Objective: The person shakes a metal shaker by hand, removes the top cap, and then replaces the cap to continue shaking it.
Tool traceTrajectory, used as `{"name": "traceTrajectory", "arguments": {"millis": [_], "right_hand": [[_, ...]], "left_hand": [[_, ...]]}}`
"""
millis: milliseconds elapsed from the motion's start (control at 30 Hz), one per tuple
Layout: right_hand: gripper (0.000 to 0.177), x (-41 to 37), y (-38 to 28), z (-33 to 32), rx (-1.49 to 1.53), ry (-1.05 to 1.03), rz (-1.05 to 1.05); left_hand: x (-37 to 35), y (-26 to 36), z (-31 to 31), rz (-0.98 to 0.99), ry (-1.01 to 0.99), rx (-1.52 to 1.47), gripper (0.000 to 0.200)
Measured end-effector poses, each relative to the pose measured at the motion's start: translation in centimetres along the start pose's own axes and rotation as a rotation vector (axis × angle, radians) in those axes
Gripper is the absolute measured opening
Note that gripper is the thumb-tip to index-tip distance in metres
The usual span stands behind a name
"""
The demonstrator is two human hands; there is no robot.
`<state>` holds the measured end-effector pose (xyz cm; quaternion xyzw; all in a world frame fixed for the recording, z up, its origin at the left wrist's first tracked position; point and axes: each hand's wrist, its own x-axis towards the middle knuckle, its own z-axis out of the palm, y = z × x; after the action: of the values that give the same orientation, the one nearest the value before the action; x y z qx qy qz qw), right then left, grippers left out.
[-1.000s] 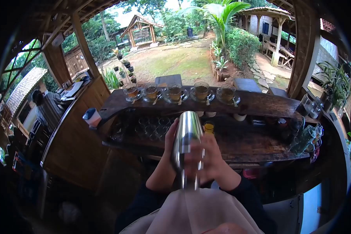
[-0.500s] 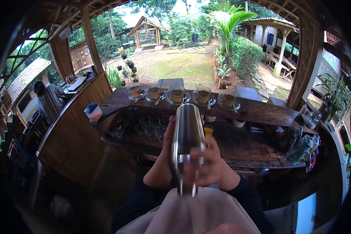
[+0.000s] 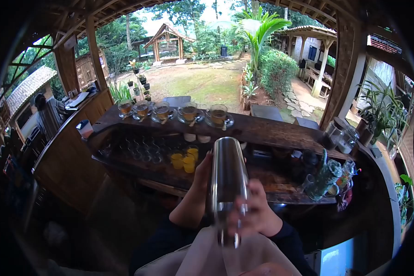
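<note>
A shiny steel cocktail shaker [image 3: 227, 175] is held in front of my body, its broad end up and tilted away from me. My left hand [image 3: 204, 171] wraps its left side, with most of the fingers hidden behind the metal. Lower on the right side, my right hand [image 3: 255, 212] grips the shaker near its narrow end, slightly smeared by motion. Just beyond my left hand, three glasses of yellow drink [image 3: 188, 164] stand on the lower counter [image 3: 267, 181].
Several glass cups of amber drink [image 3: 188, 110] on saucers line the raised wooden ledge [image 3: 271, 129]. Clear glasses [image 3: 145, 149] stand below at left. Jars [image 3: 342, 138] and a green glass pitcher [image 3: 326, 179] are at right. Another person [image 3: 50, 115] is at far left.
The view has turned right, so the counter and cups appear farther left and the yellow drinks show more fully. Both hands still hold the shaker, which sits slightly lower in view.
</note>
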<state>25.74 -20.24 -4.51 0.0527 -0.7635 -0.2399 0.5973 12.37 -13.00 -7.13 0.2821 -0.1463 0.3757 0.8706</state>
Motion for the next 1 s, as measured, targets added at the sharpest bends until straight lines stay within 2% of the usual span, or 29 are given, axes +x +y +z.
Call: {"name": "traceTrajectory", "arguments": {"millis": [33,67,100,133,167,233,300,333,367,400,433,500,533,567,600,633,700,733,767,833,867,900,933,967,1000], "right_hand": [[0.027,-1.2,0.5,-2.1,0.017,-0.112,0.292],[0.043,-2.1,1.5,-3.6,0.017,-0.157,0.55],[0.048,-2.6,1.9,-4.4,0.064,-0.077,0.902],[0.048,-3.5,2.3,-5.5,0.103,0.089,1.053],[0.05,-3.8,2.0,-7.3,0.103,0.12,1.135],[0.045,-2.2,1.4,-9.8,0.118,0.01,0.767],[0.03,-0.5,-1.1,-11.1,0.194,-0.081,0.422],[0.027,0.7,-2.1,-12.4,0.171,-0.175,0.189],[0.027,0.9,-3.7,-11.3,0.15,0.034,0.055],[0.031,1.9,-3.7,-12.2,0.121,0.048,-0.127],[0.031,1.6,-3.6,-12.2,0.124,0.056,-0.134],[0.031,0.9,-3.7,-12.1,0.117,0.142,-0.093],[0.028,1.1,-2.9,-13.6,0.156,-0.016,0.059],[0.027,-0.7,-1.8,-13.5,0.129,-0.147,0.144],[0.032,-2.1,-1.2,-12.5,0.126,-0.166,0.373],[0.04,-2.7,-0.3,-11.3,0.239,-0.086,0.596],[0.047,-2.8,-0.3,-10.1,0.248,-0.014,1.023],[0.047,-2.4,-0.4,-9.9,0.253,-0.04,0.979],[0.046,-1.8,-0.5,-9.7,0.256,-0.057,0.931],[0.042,0.2,-1.8,-9.2,0.366,-0.058,0.645],[0.032,1.5,-3.0,-9.4,0.352,-0.091,0.502],[0.024,2.9,-3.9,-9.3,0.382,-0.052,0.33],[0.022,3.2,-4.3,-9.0,0.404,0.035,0.124],[0.022,1.6,-5.4,-7.8,0.422,0.041,0.129],[0.023,-0.9,-7.0,-5.9,0.487,0.132,0.061]], "left_hand": [[1.3,-2.0,-1.1,-0.086,0.191,-0.176,0.055],[2.9,-4.3,-4.4,-0.133,0.054,-0.381,0.048],[3.2,-7.6,-4.8,0.214,0.531,-0.085,0.043],[4.1,-9.1,-3.1,0.141,0.624,-0.173,0.04],[5.2,-10.3,-1.3,0.073,0.708,-0.259,0.038],[5.1,-11.1,0.5,0.15,0.445,-0.253,0.046],[3.8,-10.8,3.2,-0.146,0.158,-0.383,0.052],[3.3,-11.5,3.1,-0.031,0.06,-0.309,0.055],[2.9,-12.0,3.0,0.078,-0.046,-0.231,0.059],[4.2,-12.7,7.6,0.416,-0.203,0.095,0.062],[4.1,-13.1,6.7,0.418,-0.205,0.105,0.062],[3.3,-14.0,4.4,0.201,-0.065,-0.018,0.059],[3.0,-13.9,4.9,0.033,-0.01,-0.332,0.054],[3.9,-13.6,6.3,-0.079,-0.033,-0.459,0.044],[3.8,-14.0,5.0,-0.069,-0.034,-0.459,0.044],[3.7,-14.4,2.1,0.02,0.188,-0.389,0.041],[3.1,-15.0,-1.9,0.21,0.629,-0.236,0.038],[3.0,-15.1,0.5,0.238,0.654,-0.195,0.034],[1.6,-15.0,-1.0,0.266,0.607,-0.161,0.035],[-1.8,-13.4,-5.2,0.333,0.325,-0.106,0.039],[0.2,-12.5,8.1,-0.006,-0.238,-0.585,0.05],[-1.7,-10.3,7.7,0.03,0.205,-0.264,0.065],[-2.9,-10.1,9.1,0.206,0.264,-0.088,0.07],[-3.6,-10.2,10.3,0.372,0.32,0.092,0.076],[-4.1,-9.8,9.6,0.429,0.189,0.226,0.079]]}}
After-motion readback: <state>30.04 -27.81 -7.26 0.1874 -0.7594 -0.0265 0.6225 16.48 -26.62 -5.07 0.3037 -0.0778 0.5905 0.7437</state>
